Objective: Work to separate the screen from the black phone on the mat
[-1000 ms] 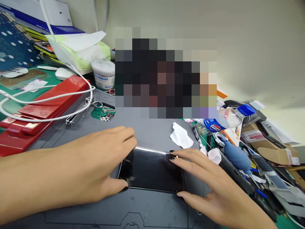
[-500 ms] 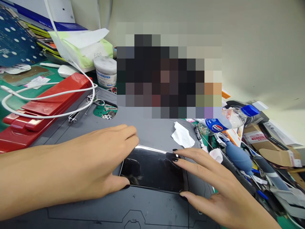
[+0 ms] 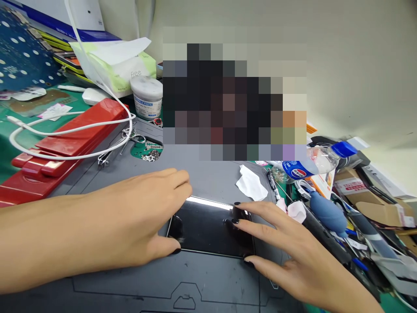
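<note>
A left hand (image 3: pixel 156 213) grasps one end of a black-glass phone (image 3: pixel 208 230) near the grey mat's (image 3: pixel 224 284) right edge; a right hand (image 3: pixel 286 243) spreads loose fingers over the other, its grip unclear. Light, even pressure at the rims would likely serve best. Crumpled tissue (image 3: pixel 250 183) and a blue blower (image 3: pixel 327 213) crowd the right side, blocking neither hand.

One left hand (image 3: pixel 154 211), one right hand (image 3: pixel 291 245), one phone-shaped black panel (image 3: pixel 206 230), one bottle (image 3: pixel 321 161), one blue bulb (image 3: pixel 327 213), one tub (image 3: pixel 147 94).
</note>
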A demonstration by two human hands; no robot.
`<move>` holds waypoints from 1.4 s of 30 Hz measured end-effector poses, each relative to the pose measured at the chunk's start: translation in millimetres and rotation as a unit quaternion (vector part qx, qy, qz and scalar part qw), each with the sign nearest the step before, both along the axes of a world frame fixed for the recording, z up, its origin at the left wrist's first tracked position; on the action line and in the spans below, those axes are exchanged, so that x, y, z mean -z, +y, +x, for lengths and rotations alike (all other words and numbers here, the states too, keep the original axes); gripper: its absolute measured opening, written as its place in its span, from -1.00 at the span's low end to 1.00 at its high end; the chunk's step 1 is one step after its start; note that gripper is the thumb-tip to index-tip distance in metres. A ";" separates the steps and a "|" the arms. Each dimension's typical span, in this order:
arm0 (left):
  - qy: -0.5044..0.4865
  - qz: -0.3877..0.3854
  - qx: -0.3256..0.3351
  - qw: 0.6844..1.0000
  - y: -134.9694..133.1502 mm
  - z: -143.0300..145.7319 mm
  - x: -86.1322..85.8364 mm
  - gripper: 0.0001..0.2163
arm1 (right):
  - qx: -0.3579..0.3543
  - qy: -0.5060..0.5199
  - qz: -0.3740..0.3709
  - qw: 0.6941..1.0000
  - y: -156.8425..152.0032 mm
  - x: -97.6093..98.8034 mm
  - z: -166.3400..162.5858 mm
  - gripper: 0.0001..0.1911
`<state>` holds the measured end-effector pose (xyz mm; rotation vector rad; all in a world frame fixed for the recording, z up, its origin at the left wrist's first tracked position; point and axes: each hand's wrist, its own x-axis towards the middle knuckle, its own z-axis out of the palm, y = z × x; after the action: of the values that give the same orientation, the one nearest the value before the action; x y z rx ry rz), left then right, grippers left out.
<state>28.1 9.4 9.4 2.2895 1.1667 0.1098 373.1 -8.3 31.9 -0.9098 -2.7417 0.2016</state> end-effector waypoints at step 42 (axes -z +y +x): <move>0.001 0.040 0.021 0.999 -2.8 -1.2 8.4 -0.74 | 0.003 -0.027 0.004 1.000 -2.0 0.7 1.0 -0.66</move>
<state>26.9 6.6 1.0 2.3838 1.1326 0.1420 374.1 -10.3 31.2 -0.9352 -2.7867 0.1680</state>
